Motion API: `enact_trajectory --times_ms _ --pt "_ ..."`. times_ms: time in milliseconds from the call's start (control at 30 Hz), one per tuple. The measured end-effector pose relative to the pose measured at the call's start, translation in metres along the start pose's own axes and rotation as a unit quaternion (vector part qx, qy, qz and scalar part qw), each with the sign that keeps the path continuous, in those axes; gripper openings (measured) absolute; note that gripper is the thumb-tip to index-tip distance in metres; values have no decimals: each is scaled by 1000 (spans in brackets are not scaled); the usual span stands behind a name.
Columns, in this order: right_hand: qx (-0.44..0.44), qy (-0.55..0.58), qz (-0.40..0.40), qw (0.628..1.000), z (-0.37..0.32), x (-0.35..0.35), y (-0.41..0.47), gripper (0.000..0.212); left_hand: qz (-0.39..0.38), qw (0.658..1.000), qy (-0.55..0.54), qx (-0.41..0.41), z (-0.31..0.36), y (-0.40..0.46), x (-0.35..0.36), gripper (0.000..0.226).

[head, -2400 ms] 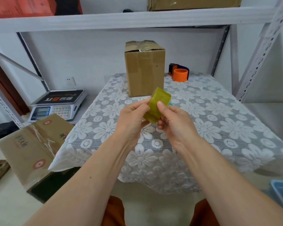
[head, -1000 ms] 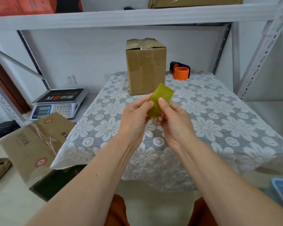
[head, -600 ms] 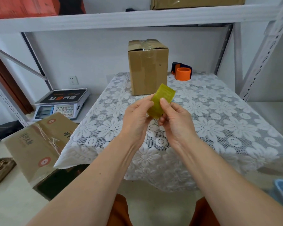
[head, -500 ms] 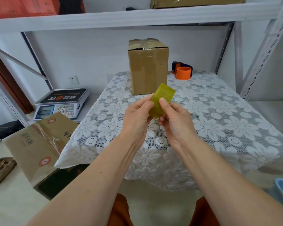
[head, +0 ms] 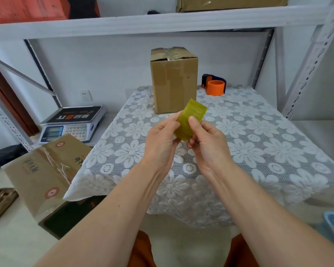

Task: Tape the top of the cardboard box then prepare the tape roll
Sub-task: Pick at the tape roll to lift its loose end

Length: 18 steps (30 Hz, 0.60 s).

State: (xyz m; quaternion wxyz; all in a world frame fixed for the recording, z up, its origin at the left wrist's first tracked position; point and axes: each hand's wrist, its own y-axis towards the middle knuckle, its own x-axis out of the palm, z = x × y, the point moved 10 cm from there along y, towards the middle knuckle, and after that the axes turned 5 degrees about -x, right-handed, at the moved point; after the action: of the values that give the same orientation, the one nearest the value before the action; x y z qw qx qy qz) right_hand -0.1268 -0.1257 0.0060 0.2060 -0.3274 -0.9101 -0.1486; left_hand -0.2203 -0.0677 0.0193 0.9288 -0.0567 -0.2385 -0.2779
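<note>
A yellow-green tape roll point(head: 191, 117) is held edge-on above the front of the table, between both hands. My left hand point(head: 162, 137) grips its left side with thumb and fingers. My right hand point(head: 206, 139) holds its right side, the thumb pressed on the roll's outer face. A tall cardboard box point(head: 174, 79) stands upright at the back of the table, well beyond my hands. Its top flaps are closed under crinkled clear tape.
A white lace cloth covers the table point(head: 258, 143). An orange and blue tape dispenser point(head: 214, 85) sits behind the box to the right. A weighing scale point(head: 71, 122) and a printed carton point(head: 46, 170) lie at the left. Shelf uprights point(head: 308, 60) flank the right side.
The hands and the tape roll stay almost in the same place. My right thumb has shifted slightly on the roll's face. The view has drifted a little.
</note>
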Motion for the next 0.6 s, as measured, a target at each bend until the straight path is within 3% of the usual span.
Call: enact_trajectory --times_ms 133,300,600 --pt "1 -4 -2 1000 0 1 0 18 -5 1000 2 -2 1 0 0 41" --pt "5 9 2 1000 2 1 1 20 12 1000 -5 -11 -2 3 -6 29" --pt "5 2 0 1000 1 2 1 18 7 1000 5 -2 -2 4 -4 40"
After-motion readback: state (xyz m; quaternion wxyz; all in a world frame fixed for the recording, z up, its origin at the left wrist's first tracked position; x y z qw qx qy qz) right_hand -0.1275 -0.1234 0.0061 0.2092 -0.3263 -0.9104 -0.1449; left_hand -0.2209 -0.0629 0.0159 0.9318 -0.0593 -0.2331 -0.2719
